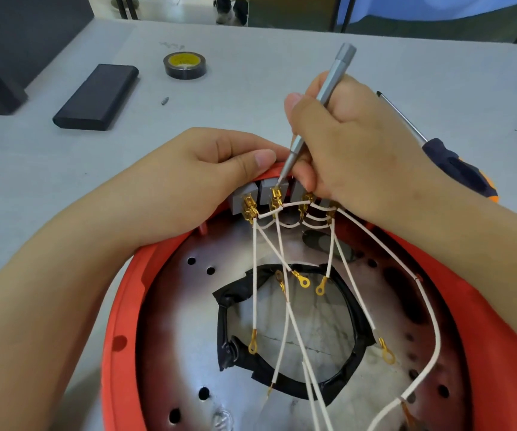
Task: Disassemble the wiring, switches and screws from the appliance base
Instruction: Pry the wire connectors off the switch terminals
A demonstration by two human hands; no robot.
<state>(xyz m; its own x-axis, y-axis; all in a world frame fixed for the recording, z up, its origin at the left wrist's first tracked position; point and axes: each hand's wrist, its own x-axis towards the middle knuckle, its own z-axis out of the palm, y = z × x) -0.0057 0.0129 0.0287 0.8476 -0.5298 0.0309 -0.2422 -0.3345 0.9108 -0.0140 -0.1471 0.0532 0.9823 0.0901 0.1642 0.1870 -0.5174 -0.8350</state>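
Head view, looking down at one round appliance base (pixel 120 306) lying on the grey table (pixel 282 57), filling the lower half of the frame. Red plastic rim, shiny perforated metal plate inside, and a roughly pentagonal opening edged in black tape (pixel 282 385).

Switches (pixel 266 192): at least three grey plastic blocks in a row at the far rim (a fourth may sit under the right hand, cannot tell). Brass spade connectors (pixel 250 208) sit on them, four clusters visible.

White wires (pixel 285 262): thin, matte, fanning from the switches toward the camera; short loops bridge neighbouring connectors. Five gold ring terminals (pixel 305 282) hang loose over the plate and opening.

Left hand (pixel 198 172) grips the far rim beside the switches, fingers curled over the edge, thumb pressed flat on top.

Right hand (pixel 350 144) is clenched round one slim grey metal precision screwdriver (pixel 319 110), held like a pen, tilted; its tip touches the second connector from the left.

Also on the table: one larger screwdriver (pixel 450 161) with steel shaft and dark-and-orange handle, right of the hand; one roll of black tape (pixel 185 65) with yellow core; one flat dark rectangular case (pixel 97 96); one small metal bit (pixel 164 100) beside it.
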